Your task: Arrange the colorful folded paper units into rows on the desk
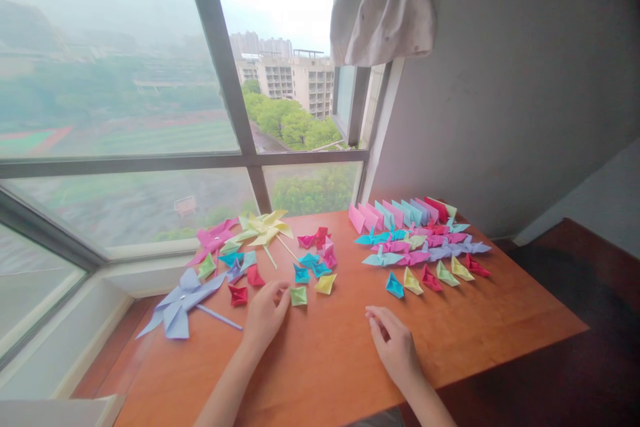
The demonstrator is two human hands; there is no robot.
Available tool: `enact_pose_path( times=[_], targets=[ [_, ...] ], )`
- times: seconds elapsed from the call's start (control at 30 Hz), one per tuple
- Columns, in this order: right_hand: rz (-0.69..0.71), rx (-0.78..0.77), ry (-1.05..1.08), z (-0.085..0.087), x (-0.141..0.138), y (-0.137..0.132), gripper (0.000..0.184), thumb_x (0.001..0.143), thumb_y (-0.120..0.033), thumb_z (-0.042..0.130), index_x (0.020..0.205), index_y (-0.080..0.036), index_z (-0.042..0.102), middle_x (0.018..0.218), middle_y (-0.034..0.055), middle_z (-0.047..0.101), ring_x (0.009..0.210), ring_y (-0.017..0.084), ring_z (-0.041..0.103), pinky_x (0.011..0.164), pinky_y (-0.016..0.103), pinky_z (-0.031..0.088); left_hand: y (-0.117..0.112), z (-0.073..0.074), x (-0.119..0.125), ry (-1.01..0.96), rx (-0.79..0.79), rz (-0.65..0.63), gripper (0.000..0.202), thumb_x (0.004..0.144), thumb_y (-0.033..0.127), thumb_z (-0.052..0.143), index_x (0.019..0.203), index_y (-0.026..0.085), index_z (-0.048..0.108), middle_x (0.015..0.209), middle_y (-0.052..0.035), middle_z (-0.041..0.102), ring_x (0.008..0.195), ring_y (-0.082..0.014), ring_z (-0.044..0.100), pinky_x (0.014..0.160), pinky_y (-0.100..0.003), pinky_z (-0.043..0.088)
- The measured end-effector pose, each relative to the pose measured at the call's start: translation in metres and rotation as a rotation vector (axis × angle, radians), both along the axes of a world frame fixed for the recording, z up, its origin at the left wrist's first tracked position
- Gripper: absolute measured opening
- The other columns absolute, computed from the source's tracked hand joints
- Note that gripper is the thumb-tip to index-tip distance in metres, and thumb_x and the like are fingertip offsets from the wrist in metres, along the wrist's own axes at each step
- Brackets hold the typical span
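Note:
My left hand [269, 312] is over the left-middle of the table, its thumb and forefinger closed at the left tip of a green paper boat [299, 296]. That boat sits on the wood, in front of blue paper boats [301, 273] and a yellow one [326, 284]. To the left of the hand lies a dark red boat [238, 295]. My right hand [394, 343] hovers at or rests on the table with loosely bent fingers, thumb and forefinger apart, holding nothing. Just beyond it stands a row of coloured boats, a blue one [395, 285] at its left end.
Paper pinwheels in lilac [183, 303], yellow [265, 228] and magenta [213, 240] lie at the left. Folded paper cranes [383, 257] in rows and a line of folded papers [387, 215] fill the back right. Windows [250, 160] and a wall [500, 80] border the wooden table [330, 367].

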State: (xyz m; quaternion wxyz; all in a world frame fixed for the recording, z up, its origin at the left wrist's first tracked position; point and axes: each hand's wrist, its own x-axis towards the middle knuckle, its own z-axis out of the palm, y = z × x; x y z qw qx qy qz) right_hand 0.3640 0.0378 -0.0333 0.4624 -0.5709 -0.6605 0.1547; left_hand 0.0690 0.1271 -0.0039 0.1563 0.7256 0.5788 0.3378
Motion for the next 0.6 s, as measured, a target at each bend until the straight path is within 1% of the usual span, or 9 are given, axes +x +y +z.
enact_pose_path(
  times=[0.13, 0.3, 0.47, 0.6],
  targets=[
    [-0.005, -0.010, 0.000, -0.002, 0.000, 0.000, 0.024, 0.096, -0.029, 0.048, 0.100, -0.019, 0.069, 0.096, 0.0104, 0.073, 0.082, 0.020, 0.071, 0.066, 0.025, 0.058, -0.016, 0.005, 0.000, -0.002, -0.031, -0.033, 0.021, 0.089, 0.031, 0.050, 0.086, 0.020, 0.067, 0.079, -0.0019, 0.071, 0.067, -0.0181, 0.067, 0.060, -0.026, 0.051],
    [0.027, -0.055, -0.002, -0.001, -0.006, -0.003, 0.024, 0.096, -0.027, 0.046, 0.100, -0.019, 0.069, 0.094, 0.0095, 0.072, 0.078, 0.019, 0.069, 0.066, 0.024, 0.056, -0.039, 0.011, 0.009, -0.011, -0.083, -0.074, 0.020, 0.091, 0.029, 0.048, 0.083, 0.020, 0.063, 0.076, -0.0016, 0.068, 0.067, -0.0178, 0.065, 0.060, -0.026, 0.048],
    [0.162, -0.131, -0.001, 0.004, -0.036, -0.018, 0.021, 0.094, -0.021, 0.046, 0.101, -0.022, 0.066, 0.089, 0.0049, 0.069, 0.070, 0.016, 0.065, 0.063, 0.024, 0.052, -0.053, 0.009, 0.023, -0.039, -0.125, -0.101, 0.019, 0.091, 0.026, 0.047, 0.079, 0.020, 0.060, 0.072, -0.0003, 0.065, 0.062, -0.0162, 0.063, 0.060, -0.025, 0.047],
    [0.267, -0.184, -0.010, 0.009, -0.061, -0.029, 0.021, 0.089, -0.017, 0.053, 0.106, -0.025, 0.063, 0.089, 0.0018, 0.067, 0.070, 0.015, 0.063, 0.066, 0.025, 0.051, -0.061, 0.003, 0.033, -0.065, -0.128, -0.081, 0.018, 0.091, 0.026, 0.048, 0.078, 0.021, 0.059, 0.071, -0.0005, 0.066, 0.063, -0.0167, 0.063, 0.059, -0.024, 0.047]
  ],
)
